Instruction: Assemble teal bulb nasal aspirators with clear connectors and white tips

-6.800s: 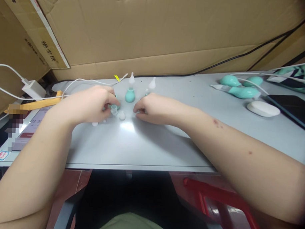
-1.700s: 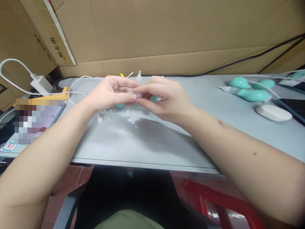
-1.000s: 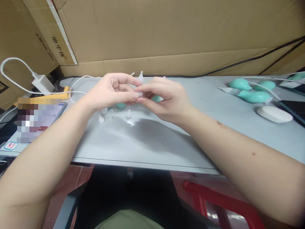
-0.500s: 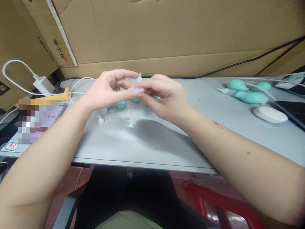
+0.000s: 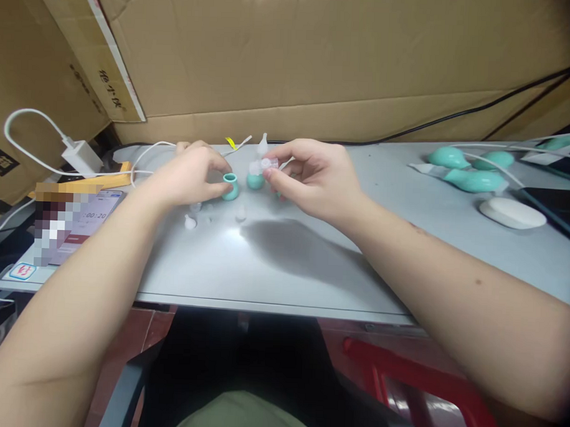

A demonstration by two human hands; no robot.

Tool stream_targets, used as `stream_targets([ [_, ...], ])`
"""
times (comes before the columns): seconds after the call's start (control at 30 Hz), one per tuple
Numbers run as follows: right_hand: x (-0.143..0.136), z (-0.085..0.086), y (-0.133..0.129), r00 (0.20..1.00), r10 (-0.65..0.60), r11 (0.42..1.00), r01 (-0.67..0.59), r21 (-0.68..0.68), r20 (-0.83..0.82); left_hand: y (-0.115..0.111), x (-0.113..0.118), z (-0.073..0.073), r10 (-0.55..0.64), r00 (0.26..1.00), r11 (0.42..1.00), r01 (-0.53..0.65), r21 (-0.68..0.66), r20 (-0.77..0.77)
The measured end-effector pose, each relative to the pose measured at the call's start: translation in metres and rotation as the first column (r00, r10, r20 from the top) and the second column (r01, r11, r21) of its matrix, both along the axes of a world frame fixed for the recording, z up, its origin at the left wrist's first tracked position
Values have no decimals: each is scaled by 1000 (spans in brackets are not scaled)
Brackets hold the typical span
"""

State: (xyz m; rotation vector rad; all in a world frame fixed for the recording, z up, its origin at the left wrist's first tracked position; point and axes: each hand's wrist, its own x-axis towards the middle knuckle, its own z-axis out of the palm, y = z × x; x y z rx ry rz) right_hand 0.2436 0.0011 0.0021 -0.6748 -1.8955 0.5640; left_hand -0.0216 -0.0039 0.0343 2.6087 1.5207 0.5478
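Note:
My left hand (image 5: 188,176) grips a small teal bulb (image 5: 230,186) standing on the grey table (image 5: 274,269), its open mouth up. My right hand (image 5: 314,177) pinches a small clear plastic tip (image 5: 269,165) between thumb and fingers, just above the table. A second teal bulb (image 5: 255,180) with a clear tip on it stands between the two hands. Several small clear tips (image 5: 190,221) lie loose on the table below my left hand, one of them (image 5: 241,213) near the middle.
Larger teal bulbs (image 5: 473,179) and a white oval object (image 5: 512,213) lie at the right. A white charger with cable (image 5: 81,156) and a phone showing a timer (image 5: 86,222) sit at the left. Cardboard (image 5: 290,58) walls off the back.
Both hands held the clear tip together above the table. Now my left hand has dropped to the teal bulb, while my right hand keeps the tip alone.

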Motion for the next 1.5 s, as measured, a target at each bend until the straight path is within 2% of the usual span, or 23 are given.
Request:
stream_targets([
  [0.07, 0, 0, 1, 1000, 6, 1000, -6, 10, 0, -1, 6, 1, 53, 988, 998, -55, 9, 145],
  [0.13, 1, 0, 2, 1000, 8, 1000, -8, 13, -15, 1, 9, 1, 128, 918, 989, -148, 24, 374],
  [0.23, 3, 1, 4, 999, 18, 1000, -18, -7, -45, 18, 4, -1, 134, 683, 976, -218, 25, 718],
  [0.27, 3, 1, 4, 998, 27, 999, -28, -20, -53, 26, -1, -3, 122, 565, 975, -221, 7, 816],
  [0.33, 3, 1, 4, 997, 52, 997, -56, -55, -64, 42, -15, -6, 118, 328, 990, -107, -87, 937],
  [0.37, 3, 1, 4, 995, 65, 995, -70, -73, -69, 49, -23, -7, 120, 308, 993, -43, -112, 944],
  [0.4, 3, 1, 4, 994, 77, 992, -83, -89, -74, 53, -30, -7, 93, 397, 993, 25, -112, 913],
  [0.43, 3, 1, 4, 993, 86, 990, -94, -103, -81, 56, -35, -6, 27, 540, 993, 82, -85, 841],
  [0.47, 3, 1, 4, 992, 93, 988, -102, -115, -89, 55, -38, -4, -30, 636, 991, 122, -62, 771],
  [0.5, 2, 1, 4, 990, 98, 986, -110, -125, -98, 53, -38, -2, -45, 655, 990, 131, -55, 754],
  [0.6, 2, 1, 4, 986, 115, 978, -133, -158, -117, 33, -21, 5, 128, 534, 972, 100, -213, 836],
  [0.67, 2, 1, 5, 985, 122, 975, -142, -171, -123, 17, -5, 7, 108, 532, 987, 47, -157, 840],
  [0.7, 2, 1, 5, 984, 126, 974, -147, -172, -127, 9, 2, 7, 82, 571, 993, 25, -117, 817],
  [0.73, 3, 2, 5, 982, 133, 973, -154, -170, -131, 3, 7, 6, 16, 730, 999, 24, -49, 683],
  [0.77, 3, 2, 5, 980, 143, 972, -165, -165, -137, -3, 10, 5, -74, 836, 997, 66, 33, 544],
  [0.83, 4, 3, 6, 975, 169, 970, -191, -152, -148, -9, 13, 1, -174, 927, 984, 156, 80, 331],
  [0.9, 4, 3, 7, 971, 186, 968, -207, -140, -152, -11, 11, -2, -210, 944, 978, 197, 74, 254],
  [1.2, 3, 2, 6, 978, 174, 976, -187, -113, -116, -7, 12, -6, -279, 931, 956, 245, 162, 236],
  [1.5, 2, 0, 6, 978, 164, 962, -186, -197, -126, -4, 14, -9, -332, 912, 937, 290, 196, 241],
])
